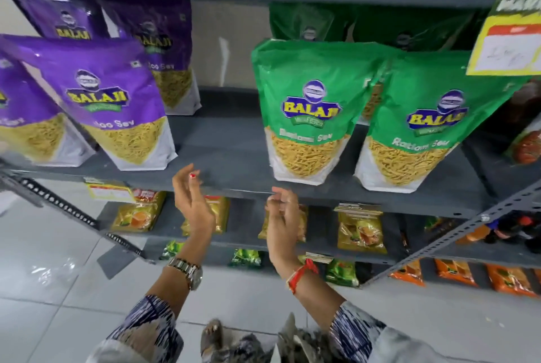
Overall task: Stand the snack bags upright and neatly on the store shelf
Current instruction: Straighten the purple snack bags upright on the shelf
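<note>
On the grey shelf (pixel 228 140) stand purple snack bags (pixel 114 105) at the left and green snack bags (pixel 310 111) at the right, with more of each colour behind them. A second green bag (pixel 421 131) stands beside the first. Between the two groups lies a bare gap. My left hand (pixel 191 201) hovers just below the shelf's front edge, fingers loosely bent, holding nothing. My right hand (pixel 282 216) hangs beside it, fingers loosely curled and empty. Neither hand touches a bag.
A yellow price tag (pixel 506 49) hangs at the upper right. Lower shelves (pixel 240 238) hold small yellow, green and orange packets. Perforated metal uprights (pixel 456 234) slant at both sides. White tiled floor (pixel 58 275) lies below.
</note>
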